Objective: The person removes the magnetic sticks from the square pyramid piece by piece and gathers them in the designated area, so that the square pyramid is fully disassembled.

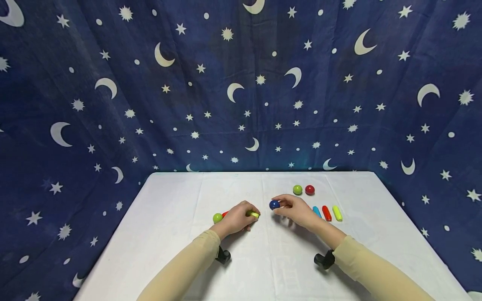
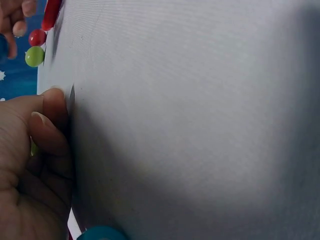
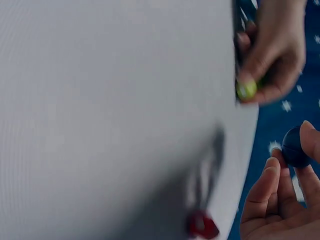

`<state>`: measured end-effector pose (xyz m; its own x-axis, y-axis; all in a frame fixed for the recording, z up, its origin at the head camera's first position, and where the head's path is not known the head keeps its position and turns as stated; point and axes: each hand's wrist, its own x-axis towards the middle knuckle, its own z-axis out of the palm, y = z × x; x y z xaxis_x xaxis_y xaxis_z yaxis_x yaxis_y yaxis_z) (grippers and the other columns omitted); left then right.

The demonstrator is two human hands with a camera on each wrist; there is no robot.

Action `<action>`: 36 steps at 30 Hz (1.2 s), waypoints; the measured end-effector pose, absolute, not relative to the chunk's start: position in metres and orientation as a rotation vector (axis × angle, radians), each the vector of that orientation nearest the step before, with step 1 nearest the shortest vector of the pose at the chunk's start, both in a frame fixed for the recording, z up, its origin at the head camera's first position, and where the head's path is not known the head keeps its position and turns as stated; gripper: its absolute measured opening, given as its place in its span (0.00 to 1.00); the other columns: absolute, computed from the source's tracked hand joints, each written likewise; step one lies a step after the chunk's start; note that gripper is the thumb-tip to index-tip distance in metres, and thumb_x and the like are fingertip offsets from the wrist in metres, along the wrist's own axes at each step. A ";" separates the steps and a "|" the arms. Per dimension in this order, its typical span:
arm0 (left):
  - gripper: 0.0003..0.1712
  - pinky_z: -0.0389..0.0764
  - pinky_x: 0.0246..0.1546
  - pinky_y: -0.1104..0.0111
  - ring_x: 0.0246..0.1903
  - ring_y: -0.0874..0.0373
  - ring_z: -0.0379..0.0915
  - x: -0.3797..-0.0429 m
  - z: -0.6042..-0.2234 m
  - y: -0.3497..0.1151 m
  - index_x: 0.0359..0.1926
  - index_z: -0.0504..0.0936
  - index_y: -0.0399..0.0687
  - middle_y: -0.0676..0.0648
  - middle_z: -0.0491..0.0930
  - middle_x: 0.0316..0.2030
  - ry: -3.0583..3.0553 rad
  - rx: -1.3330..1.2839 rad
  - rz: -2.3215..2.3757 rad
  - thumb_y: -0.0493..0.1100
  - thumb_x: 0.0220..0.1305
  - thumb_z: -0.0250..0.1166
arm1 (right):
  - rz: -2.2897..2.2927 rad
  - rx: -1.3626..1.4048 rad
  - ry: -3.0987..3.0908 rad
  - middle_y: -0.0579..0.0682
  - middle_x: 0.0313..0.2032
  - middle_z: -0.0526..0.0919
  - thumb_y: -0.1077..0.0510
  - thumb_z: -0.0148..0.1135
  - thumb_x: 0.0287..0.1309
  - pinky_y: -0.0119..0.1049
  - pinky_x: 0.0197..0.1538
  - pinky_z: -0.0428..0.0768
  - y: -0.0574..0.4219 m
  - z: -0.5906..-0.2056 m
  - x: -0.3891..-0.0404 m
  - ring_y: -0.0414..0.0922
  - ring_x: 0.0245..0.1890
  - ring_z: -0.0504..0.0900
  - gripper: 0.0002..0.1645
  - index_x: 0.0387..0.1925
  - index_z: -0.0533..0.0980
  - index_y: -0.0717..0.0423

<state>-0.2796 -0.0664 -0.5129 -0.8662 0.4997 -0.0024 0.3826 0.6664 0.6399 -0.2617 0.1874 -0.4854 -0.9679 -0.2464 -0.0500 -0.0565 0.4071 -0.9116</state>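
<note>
My left hand [image 1: 238, 218] pinches a yellow-green stick [image 1: 255, 214] low over the white table; its end pokes out between thumb and fingers in the right wrist view. Beside that hand lie a green ball [image 1: 217, 218] and a red piece [image 1: 224, 214], partly covered by the hand. A teal piece [image 2: 103, 234] shows at the bottom of the left wrist view. My right hand [image 1: 297, 210] holds a dark blue ball [image 1: 274, 205] between thumb and fingertips, raised above the cloth. In the right wrist view, this blue ball [image 3: 296, 147] sits at the fingertips.
Behind the right hand are a green ball [image 1: 297, 190] and a red ball [image 1: 310, 190]. To its right lie a blue stick [image 1: 316, 211], partly hidden, a red stick [image 1: 326, 213] and a yellow stick [image 1: 337, 213]. A starry blue curtain [image 1: 211, 138] surrounds the white table [image 1: 173, 200].
</note>
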 end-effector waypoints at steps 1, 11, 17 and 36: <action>0.07 0.78 0.44 0.70 0.27 0.66 0.76 -0.279 -0.513 -0.067 0.47 0.87 0.54 0.53 0.77 0.46 2.695 0.719 0.986 0.43 0.70 0.68 | -1.599 -0.271 2.503 0.52 0.42 0.85 0.56 0.75 0.60 0.39 0.35 0.79 0.194 -0.481 -0.263 0.50 0.38 0.80 0.27 0.60 0.80 0.56; 0.07 0.77 0.44 0.71 0.20 0.64 0.77 -0.277 -0.512 -0.070 0.48 0.87 0.53 0.52 0.76 0.47 2.676 0.690 1.008 0.42 0.70 0.68 | -1.515 0.001 2.665 0.60 0.56 0.77 0.45 0.71 0.64 0.38 0.51 0.78 0.265 -0.459 -0.281 0.54 0.53 0.76 0.37 0.68 0.71 0.57; 0.08 0.78 0.42 0.72 0.20 0.64 0.78 -0.276 -0.513 -0.070 0.48 0.87 0.53 0.52 0.76 0.47 2.665 0.673 1.013 0.42 0.70 0.69 | -1.495 0.130 2.752 0.64 0.58 0.75 0.50 0.68 0.67 0.43 0.56 0.79 0.299 -0.459 -0.289 0.57 0.55 0.74 0.36 0.69 0.68 0.62; 0.07 0.77 0.41 0.72 0.20 0.63 0.78 -0.277 -0.512 -0.069 0.47 0.87 0.53 0.53 0.76 0.46 2.649 0.666 1.046 0.43 0.70 0.69 | -1.247 0.255 2.744 0.70 0.57 0.72 0.53 0.69 0.66 0.57 0.59 0.74 0.331 -0.491 -0.318 0.62 0.52 0.70 0.37 0.67 0.66 0.68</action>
